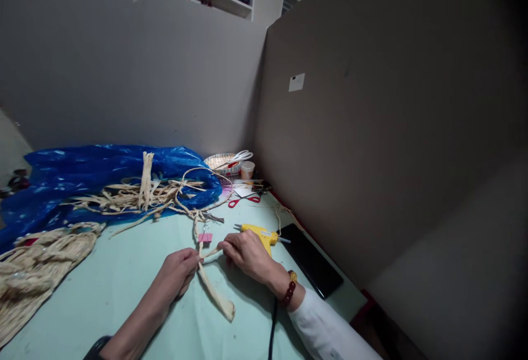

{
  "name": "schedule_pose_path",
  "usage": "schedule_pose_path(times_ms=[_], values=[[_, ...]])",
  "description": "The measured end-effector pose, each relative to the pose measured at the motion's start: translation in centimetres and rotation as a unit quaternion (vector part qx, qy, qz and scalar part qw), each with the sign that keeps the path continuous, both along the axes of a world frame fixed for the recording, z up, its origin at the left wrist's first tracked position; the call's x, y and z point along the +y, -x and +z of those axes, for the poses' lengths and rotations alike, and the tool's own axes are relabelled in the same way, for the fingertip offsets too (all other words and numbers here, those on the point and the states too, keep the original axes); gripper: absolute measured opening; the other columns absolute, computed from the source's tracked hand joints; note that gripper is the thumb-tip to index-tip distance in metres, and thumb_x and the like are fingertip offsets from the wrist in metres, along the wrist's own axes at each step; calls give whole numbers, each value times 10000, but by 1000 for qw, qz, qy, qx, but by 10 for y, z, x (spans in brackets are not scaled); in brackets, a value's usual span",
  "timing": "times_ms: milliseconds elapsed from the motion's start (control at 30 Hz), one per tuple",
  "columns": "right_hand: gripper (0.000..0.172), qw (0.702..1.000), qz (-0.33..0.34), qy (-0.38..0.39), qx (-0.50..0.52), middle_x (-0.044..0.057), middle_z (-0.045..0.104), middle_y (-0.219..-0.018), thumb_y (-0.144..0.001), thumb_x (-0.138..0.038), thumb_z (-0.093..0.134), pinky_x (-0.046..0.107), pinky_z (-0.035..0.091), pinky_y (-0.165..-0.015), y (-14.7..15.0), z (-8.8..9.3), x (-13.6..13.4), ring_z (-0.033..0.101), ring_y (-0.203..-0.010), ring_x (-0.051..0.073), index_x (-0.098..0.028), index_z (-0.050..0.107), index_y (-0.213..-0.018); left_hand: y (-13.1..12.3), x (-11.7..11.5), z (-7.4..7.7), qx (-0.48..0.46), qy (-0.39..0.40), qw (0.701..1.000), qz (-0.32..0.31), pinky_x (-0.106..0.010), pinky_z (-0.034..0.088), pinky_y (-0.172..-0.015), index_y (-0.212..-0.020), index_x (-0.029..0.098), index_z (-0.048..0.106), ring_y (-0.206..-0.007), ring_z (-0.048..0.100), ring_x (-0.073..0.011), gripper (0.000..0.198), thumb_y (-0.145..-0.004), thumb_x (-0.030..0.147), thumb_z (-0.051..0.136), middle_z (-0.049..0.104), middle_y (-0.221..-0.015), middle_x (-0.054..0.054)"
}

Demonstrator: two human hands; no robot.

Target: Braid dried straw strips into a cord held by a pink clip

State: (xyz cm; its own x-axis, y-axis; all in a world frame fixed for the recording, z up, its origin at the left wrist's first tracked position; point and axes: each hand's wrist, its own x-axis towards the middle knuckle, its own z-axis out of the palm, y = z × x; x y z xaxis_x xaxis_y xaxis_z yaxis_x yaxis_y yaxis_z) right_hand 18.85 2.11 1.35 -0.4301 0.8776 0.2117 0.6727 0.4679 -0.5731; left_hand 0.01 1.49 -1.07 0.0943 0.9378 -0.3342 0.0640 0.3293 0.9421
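A braid of pale dried husk strips [196,229] runs down from a thin twisted loop to my hands. A pink binder clip [205,237] sits on or against it, just above my fingers. My left hand [180,272] pinches the braid's lower end where the strips part. Between the fingertips of my right hand [247,253] one strip is drawn out to the right. Another wide husk strip [218,298] hangs loose toward me, its end on the table. Right behind my right hand lies a yellow glue gun [259,232], partly covered by it.
A blue plastic bag [111,165] with loose husk strips [127,198] spreads at the back left. Woven husk work [45,272] lies at the left edge. Red-handled scissors [244,200], a paper cup [247,170], a basket [220,162] and a black tablet-like slab [311,261] stand near the partition.
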Motion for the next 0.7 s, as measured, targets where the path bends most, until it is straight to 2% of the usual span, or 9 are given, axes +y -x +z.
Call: schedule_pose_path(times_ms=[167,267,367,433,500,600,700], values=[[219,1000,29,2,1,18,698,-723,-963,-247,439,202,377,-663,-2,7,-1,612,-655,109,-170,640,-922,2,-2,0,-8,-8,1000,-18,-177,69,-368,-636,196,453,-382,145,-21,361,-604,485,666,250,-457,139],[181,999,27,-9,-38,28,704,-805,-934,-184,460,218,367,-665,-3,11,-1,616,-716,126,-179,638,-969,2,-5,4,-11,-14,999,-33,-174,99,-368,-624,195,443,-386,158,-22,364,-632,480,669,254,-466,137],[162,995,17,-70,-68,40,693,-853,-922,-248,507,241,354,-696,-1,12,-4,597,-812,160,-193,631,-1008,0,-6,8,-9,-8,999,-35,-174,100,-367,-615,196,438,-378,162,-18,387,-626,499,677,266,-464,136],[238,992,22,-99,-77,45,687,-855,-929,-363,510,257,344,-707,3,11,-6,586,-836,175,-197,613,-1066,0,-5,8,-11,-5,999,-32,-174,100,-365,-615,198,438,-367,173,-17,392,-612,501,687,280,-457,135],[285,989,33,-107,-102,48,681,-822,-944,-415,475,265,324,-680,8,8,-9,583,-779,169,-185,620,-1029,0,-4,7,-10,-8,999,-31,-175,106,-363,-611,198,443,-354,187,-16,385,-608,492,691,309,-445,128],[235,984,34,-95,-144,44,671,-771,-956,-286,459,265,264,-600,15,4,-11,560,-668,136,-163,623,-841,1,-3,7,1,-17,999,-48,-181,104,-362,-574,192,454,-333,189,-15,389,-622,509,673,349,-416,111],[214,985,3,-82,-151,33,668,-736,-943,-247,471,270,206,-550,18,3,-13,544,-615,121,-162,609,-804,1,-2,7,21,-15,998,-63,-193,88,-369,-519,188,465,-320,178,-17,411,-601,540,661,343,-374,100]])
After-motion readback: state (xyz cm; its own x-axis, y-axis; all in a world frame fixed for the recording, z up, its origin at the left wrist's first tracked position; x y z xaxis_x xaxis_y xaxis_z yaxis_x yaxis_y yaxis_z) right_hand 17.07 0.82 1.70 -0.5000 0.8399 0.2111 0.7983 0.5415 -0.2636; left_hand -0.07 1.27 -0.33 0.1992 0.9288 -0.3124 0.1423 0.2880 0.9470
